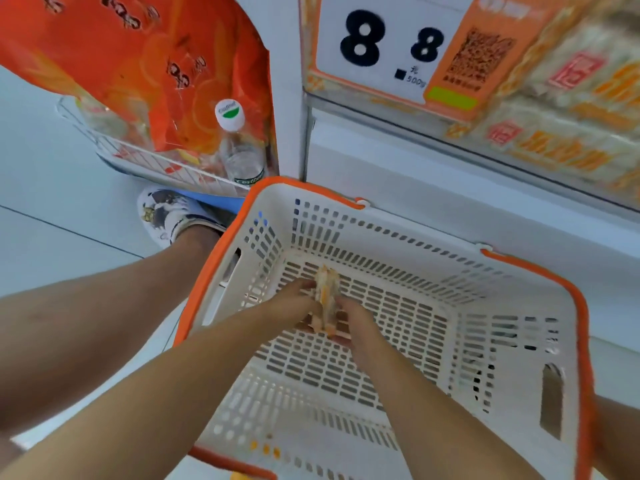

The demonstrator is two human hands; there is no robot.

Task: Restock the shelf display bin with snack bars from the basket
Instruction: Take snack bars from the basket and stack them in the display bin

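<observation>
- My left hand (294, 303) and my right hand (353, 320) reach down into the white basket (485, 341), fingers of both curled round a small bundle of snack bars (325, 306) held upright between them, just above the slotted floor.
- The bars, in pale wrappers with orange print, are blurred; I cannot tell how many there are.
- The basket, trimmed with an orange rim (581, 341), stands on the floor against the base of the shelf unit (450, 188), and nothing else shows on its floor.
- Above and to the right, the shelf display bin (561, 133) holds stacked packs in the same pale and orange wrapping, behind a clear front lip.
- A price card (391, 46) reading 8.8 hangs on the bin's front, an orange panel with a square code beside it.
- To the left, a wire rack (145, 161) carries a large orange bag (145, 64) and a clear water bottle (239, 147) with a white cap, standing just beside the white upright of the shelf.
- Below the rack, my foot in a patterned white shoe (166, 213) rests on the pale, glossy floor (45, 188), my bare leg running alongside the basket's left wall.
- The whole setting is white and evenly lit.
</observation>
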